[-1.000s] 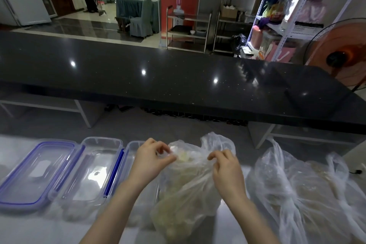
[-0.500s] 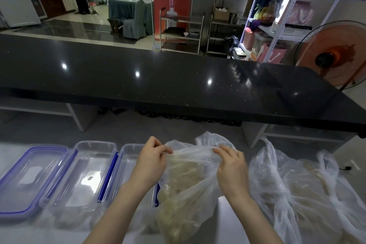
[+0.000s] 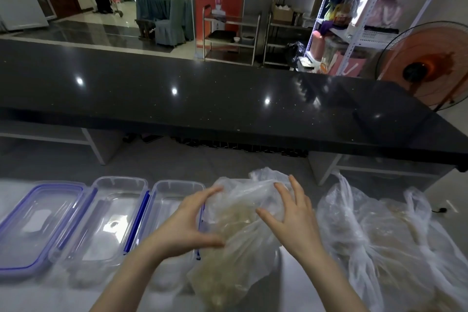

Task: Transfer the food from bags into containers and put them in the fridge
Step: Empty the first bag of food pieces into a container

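A clear plastic bag of pale food (image 3: 240, 251) stands on the white worktop in front of me. My left hand (image 3: 190, 223) cups its left side, thumb low and fingers high. Against the bag's upper right side lies my right hand (image 3: 291, 218), fingers spread and thumb pressing the plastic. Left of the bag sit two clear containers with blue clips, one (image 3: 111, 218) fully visible and one (image 3: 172, 200) partly behind my left hand. A blue-rimmed lid (image 3: 38, 225) lies at the far left.
Two more tied bags of food (image 3: 379, 240) lie to the right. A long black counter (image 3: 228, 99) runs across beyond the worktop. An orange fan (image 3: 425, 66) and white shelving (image 3: 354, 20) stand at the back right. A person stands far off at the back left.
Both hands have let go of the bag's pinched top and moved down, spreading around its sides. The bag's mouth now sags lower.
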`<state>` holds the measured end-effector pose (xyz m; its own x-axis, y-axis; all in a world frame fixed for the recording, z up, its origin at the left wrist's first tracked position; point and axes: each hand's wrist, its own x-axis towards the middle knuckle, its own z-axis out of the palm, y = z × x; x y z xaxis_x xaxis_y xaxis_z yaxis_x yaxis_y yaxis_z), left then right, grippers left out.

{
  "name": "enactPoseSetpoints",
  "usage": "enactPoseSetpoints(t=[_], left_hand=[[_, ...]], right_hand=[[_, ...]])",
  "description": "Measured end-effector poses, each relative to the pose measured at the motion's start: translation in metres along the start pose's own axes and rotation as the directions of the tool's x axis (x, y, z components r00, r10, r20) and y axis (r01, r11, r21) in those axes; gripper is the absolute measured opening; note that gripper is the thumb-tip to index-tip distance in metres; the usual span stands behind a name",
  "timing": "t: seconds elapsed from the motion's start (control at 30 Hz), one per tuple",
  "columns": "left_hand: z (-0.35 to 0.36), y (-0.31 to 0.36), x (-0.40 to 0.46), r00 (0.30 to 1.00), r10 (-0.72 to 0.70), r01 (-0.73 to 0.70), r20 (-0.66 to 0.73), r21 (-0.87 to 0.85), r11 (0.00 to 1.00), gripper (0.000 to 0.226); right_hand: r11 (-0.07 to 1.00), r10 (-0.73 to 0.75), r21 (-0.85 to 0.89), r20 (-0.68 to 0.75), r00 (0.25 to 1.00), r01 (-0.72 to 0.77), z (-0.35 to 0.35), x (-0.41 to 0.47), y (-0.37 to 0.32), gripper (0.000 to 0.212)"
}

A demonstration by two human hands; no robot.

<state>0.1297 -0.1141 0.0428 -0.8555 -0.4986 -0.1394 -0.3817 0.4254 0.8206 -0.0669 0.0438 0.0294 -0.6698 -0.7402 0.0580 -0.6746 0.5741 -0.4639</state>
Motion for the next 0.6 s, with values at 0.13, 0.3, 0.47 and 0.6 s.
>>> enactPoseSetpoints(t=[0.13, 0.3, 0.47, 0.6], left_hand=[[0.018, -0.026, -0.017, 0.99, -0.023, -0.01, 0.136, 0.235, 0.972, 0.106], [0.028, -0.04, -0.009, 0.999, -0.009, 0.004, 0.03, 0.155, 0.988, 0.077], [0.03, -0.036, -0.004, 0.99, -0.043, 0.049, -0.137, 0.043, 0.998, 0.033], [0.032, -0.028, 0.01, 0.961, -0.037, 0.039, -0.274, 0.001, 0.999, 0.014]], right_hand=[[0.996, 0.015, -0.094, 0.098, 0.995, -0.005, 0.013, 0.0, 0.01, 0.072], [0.984, 0.017, -0.176, 0.096, 0.995, 0.0, 0.021, -0.003, 0.006, 0.07], [0.969, -0.164, -0.188, 0.013, 0.986, 0.163, 0.015, -0.012, -0.009, 0.074], [0.949, -0.304, 0.147, 0.188, 0.934, 0.279, 0.001, -0.031, -0.033, 0.065]])
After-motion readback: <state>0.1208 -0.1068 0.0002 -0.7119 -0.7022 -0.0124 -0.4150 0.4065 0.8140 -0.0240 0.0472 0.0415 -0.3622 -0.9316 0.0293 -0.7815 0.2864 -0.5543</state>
